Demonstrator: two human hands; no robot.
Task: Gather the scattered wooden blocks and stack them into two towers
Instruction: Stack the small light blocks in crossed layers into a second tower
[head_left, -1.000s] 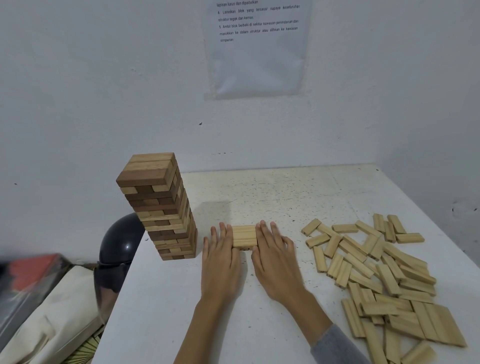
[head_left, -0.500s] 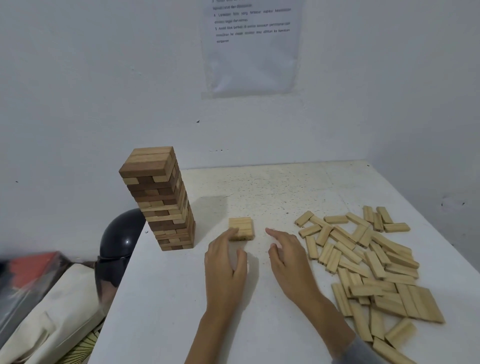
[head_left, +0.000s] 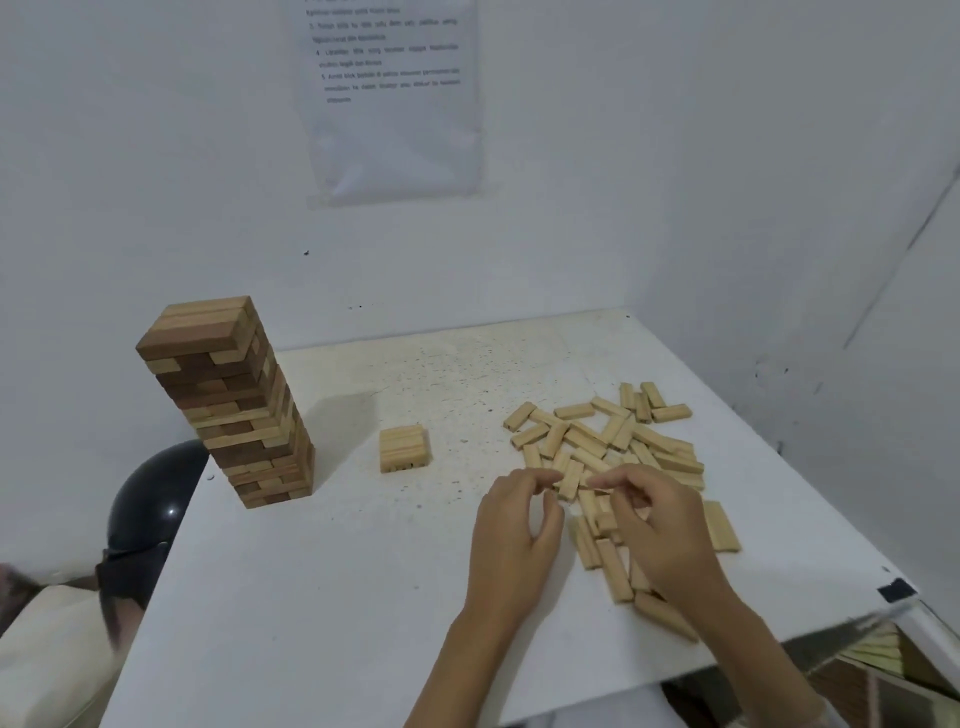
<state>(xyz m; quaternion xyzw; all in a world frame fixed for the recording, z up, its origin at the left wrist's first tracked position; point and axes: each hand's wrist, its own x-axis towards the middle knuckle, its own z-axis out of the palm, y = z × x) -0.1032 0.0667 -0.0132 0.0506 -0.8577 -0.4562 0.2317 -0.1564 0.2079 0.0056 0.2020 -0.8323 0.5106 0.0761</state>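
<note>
Head view. Found left hand low over table, fingers curled, thumb and forefinger tips nearly closed, right at the end of one pale block. Found right hand just beside it, also curled, thumb and forefinger drawn together and pointed at that same block from the other side. Could not tell whether either hand really gripped the block or only touched it. Saw that block lying between the two sets of fingertips, at the near-left edge of the loose pile. Noted rest of pile spread beyond and under the right hand, some blocks hidden by its palm and wrist. Logged low square stack beyond and left of the left hand, well apart from it. Logged tall tower, mixed dark and light wood, further left again, upright near table's left edge. Spotted dark round object off the table, left of the tower; printed sheet on wall, far ahead of both hands.
</note>
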